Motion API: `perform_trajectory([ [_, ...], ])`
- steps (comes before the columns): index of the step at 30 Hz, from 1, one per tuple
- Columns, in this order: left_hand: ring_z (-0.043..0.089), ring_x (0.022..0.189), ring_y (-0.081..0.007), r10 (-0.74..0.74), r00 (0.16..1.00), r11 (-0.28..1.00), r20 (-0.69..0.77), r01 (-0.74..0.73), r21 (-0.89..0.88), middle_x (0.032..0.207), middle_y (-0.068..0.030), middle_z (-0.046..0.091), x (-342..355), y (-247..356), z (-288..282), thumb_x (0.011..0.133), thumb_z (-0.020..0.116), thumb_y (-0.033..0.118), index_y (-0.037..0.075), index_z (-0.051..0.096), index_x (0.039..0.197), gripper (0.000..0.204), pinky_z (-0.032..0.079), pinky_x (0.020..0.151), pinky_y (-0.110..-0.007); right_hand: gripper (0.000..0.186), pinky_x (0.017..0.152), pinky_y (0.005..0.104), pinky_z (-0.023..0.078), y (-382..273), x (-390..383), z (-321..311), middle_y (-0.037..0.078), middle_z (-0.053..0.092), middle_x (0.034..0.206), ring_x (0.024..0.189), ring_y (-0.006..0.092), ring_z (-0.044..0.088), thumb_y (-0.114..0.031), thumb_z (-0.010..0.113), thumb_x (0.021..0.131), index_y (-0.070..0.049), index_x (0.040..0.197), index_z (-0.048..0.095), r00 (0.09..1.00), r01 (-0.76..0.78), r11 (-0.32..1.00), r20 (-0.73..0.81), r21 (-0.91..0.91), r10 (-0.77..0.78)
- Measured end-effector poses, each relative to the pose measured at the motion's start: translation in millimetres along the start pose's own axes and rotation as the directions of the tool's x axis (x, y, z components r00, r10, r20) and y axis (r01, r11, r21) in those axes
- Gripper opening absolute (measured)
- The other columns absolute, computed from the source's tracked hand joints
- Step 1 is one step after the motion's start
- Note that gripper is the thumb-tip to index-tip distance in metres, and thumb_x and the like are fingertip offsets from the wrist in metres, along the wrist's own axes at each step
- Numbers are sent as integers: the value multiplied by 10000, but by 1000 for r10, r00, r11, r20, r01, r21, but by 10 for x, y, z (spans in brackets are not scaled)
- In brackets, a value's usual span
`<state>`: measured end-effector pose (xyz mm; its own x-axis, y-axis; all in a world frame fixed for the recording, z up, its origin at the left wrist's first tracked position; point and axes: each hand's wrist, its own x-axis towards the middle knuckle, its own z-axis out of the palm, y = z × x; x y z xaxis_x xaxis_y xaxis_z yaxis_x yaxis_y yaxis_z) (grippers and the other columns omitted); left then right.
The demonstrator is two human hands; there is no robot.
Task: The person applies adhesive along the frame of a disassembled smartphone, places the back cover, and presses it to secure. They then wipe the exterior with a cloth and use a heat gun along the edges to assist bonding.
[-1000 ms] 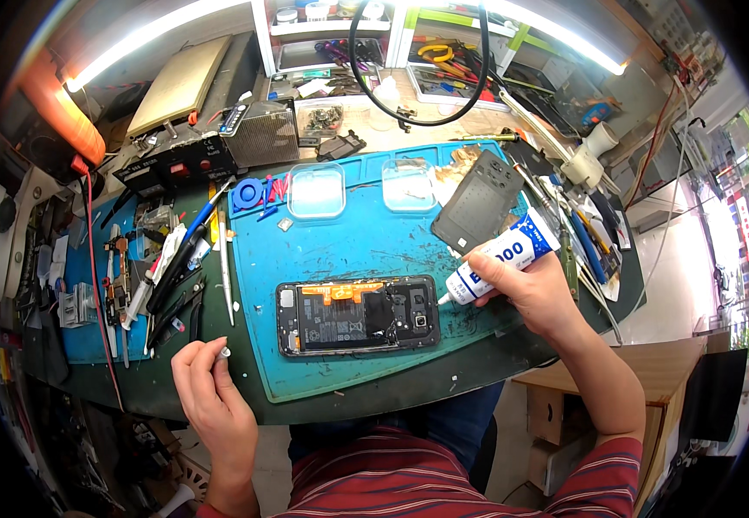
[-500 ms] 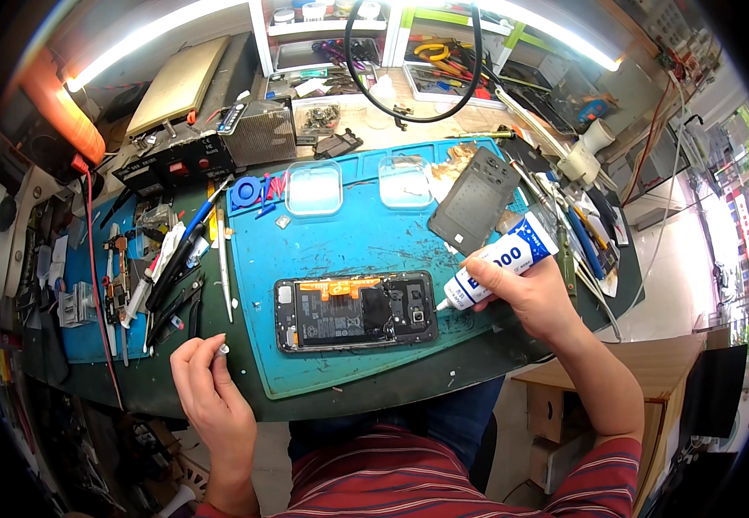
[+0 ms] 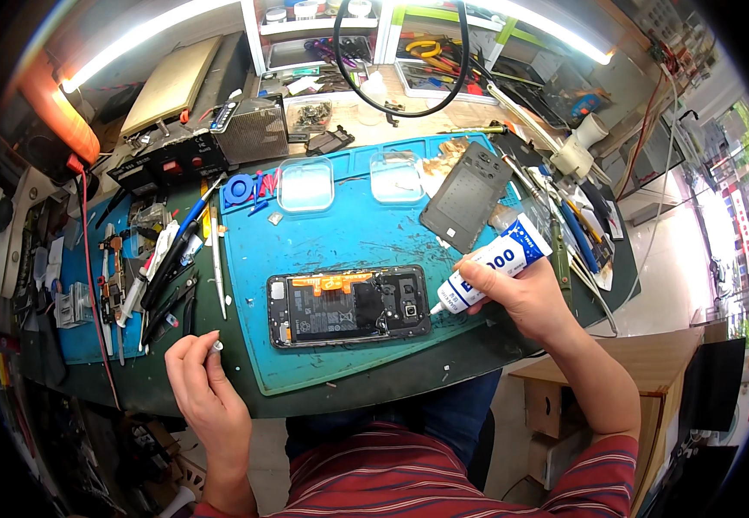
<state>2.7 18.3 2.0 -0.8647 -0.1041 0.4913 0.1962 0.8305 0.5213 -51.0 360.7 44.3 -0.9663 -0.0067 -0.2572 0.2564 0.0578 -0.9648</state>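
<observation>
An opened smartphone (image 3: 347,306), its back off and its black battery and orange flex cable exposed, lies flat on the blue repair mat (image 3: 305,371). My right hand (image 3: 521,289) grips a white and blue glue tube (image 3: 504,263), tilted with its narrow nozzle down. The nozzle tip is right by the phone's right edge; whether it touches cannot be told. Off the mat's lower left corner, my left hand (image 3: 206,384) pinches a small white cap-like piece (image 3: 217,346) between thumb and fingers. A dark phone back cover (image 3: 465,197) rests beyond the tube.
Two clear plastic boxes (image 3: 305,185) stand at the mat's far side. Pliers, tweezers and a syringe (image 3: 135,289) crowd the left. More tools (image 3: 569,216) lie on the right. A black cable loop (image 3: 402,112) hangs at the back, near a metal-cased device (image 3: 171,164).
The whole view has shifted slightly, moving the scene a little left. Both hands keep their grips, and the nozzle stays beside the phone's right edge.
</observation>
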Motion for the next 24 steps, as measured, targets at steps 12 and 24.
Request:
perform_trajectory([
  [12,563,923,-295,-8,1000,1000,-4,8,-16,1045,-154,535,-1,-8,13,944,506,-63,-25,604,1093,182,461,777,-366,245,562,295,586,14,-57,3,105,712,909,777,192,714,-156,753,883,19,1029,666,1000,4,1000,6,18,-4],
  [24,564,931,-298,-4,1000,1000,-3,4,-12,1047,-154,536,-6,-13,8,948,508,-56,-24,601,1096,178,462,787,-366,224,586,290,590,0,-98,33,99,708,895,790,184,715,-154,750,886,16,1004,664,1000,-14,1000,-1,27,14],
])
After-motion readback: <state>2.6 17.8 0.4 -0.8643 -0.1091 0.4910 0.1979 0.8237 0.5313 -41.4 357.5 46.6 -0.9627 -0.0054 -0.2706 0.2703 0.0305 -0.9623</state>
